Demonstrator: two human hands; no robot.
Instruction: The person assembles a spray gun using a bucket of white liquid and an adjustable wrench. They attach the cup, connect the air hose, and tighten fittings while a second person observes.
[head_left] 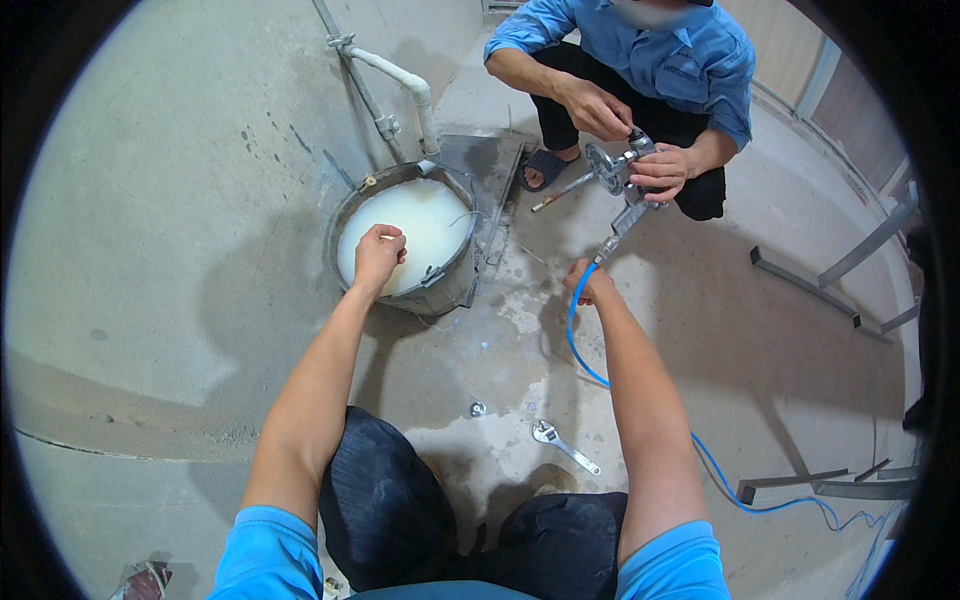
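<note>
My left hand is over the dark bucket of cloudy whitish liquid. Its fingers are curled together, and anything in them is too small or hidden to make out. Close to the fitting on the blue hose, my right hand is closed. The hose crosses in front of it, so what it grips is hidden. A co-worker's two hands hold a metal valve with a round handwheel; the hose runs up to its lower end.
An adjustable wrench and a small round metal part lie on the floor before my knees. Pipes run down the wall behind the bucket. Metal frame legs stand at right, where the hose trails. The co-worker squats opposite me.
</note>
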